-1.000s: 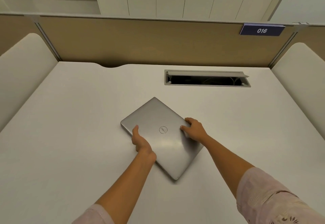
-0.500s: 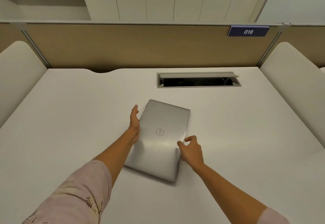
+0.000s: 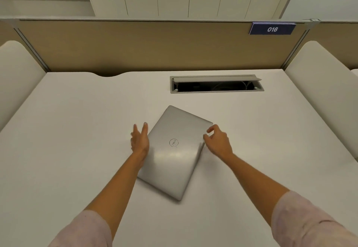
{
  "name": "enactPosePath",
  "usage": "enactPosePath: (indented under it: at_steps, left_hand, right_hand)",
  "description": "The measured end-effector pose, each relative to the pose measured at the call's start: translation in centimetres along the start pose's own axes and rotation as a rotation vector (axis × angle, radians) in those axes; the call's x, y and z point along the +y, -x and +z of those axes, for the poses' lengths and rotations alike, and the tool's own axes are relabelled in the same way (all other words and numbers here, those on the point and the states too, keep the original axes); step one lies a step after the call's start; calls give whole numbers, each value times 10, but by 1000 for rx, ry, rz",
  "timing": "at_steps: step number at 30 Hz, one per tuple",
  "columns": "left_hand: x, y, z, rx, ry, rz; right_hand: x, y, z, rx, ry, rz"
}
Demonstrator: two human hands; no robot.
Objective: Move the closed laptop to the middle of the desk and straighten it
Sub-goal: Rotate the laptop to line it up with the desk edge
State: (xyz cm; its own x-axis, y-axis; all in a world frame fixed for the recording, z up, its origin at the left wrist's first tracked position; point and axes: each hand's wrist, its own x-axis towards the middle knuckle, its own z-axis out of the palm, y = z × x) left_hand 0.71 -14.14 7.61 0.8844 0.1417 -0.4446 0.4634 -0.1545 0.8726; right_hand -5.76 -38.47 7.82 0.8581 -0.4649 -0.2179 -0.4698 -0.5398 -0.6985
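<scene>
A closed silver laptop (image 3: pixel 175 155) with a round logo lies flat near the middle of the white desk (image 3: pixel 77 149). It is askew, its long sides running from near left to far right. My left hand (image 3: pixel 139 140) stands edge-on against the laptop's left side, fingers straight and apart. My right hand (image 3: pixel 218 140) is at the far right corner, fingers curled, fingertips touching the edge. Neither hand grips the laptop.
A cable slot (image 3: pixel 216 84) with its flap raised is set into the desk behind the laptop. A tan partition (image 3: pixel 135 47) with a blue "016" sign (image 3: pixel 272 29) closes the back. Padded white dividers (image 3: pixel 321 91) flank both sides.
The laptop has been turned: it pointed far left one second ago and now leans to the far right. My right hand went from the near right edge to the far right corner.
</scene>
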Motion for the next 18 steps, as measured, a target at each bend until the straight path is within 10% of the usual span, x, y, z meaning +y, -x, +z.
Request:
enactPosePath:
  at_steps: [4, 18]
  left_hand:
    - [-27, 13, -37, 246, 34, -228]
    - [-46, 56, -52, -76, 400, -507]
  right_hand:
    - [-5, -37, -13, -25, 57, -51]
    - [-7, -69, 1, -220, -76, 102]
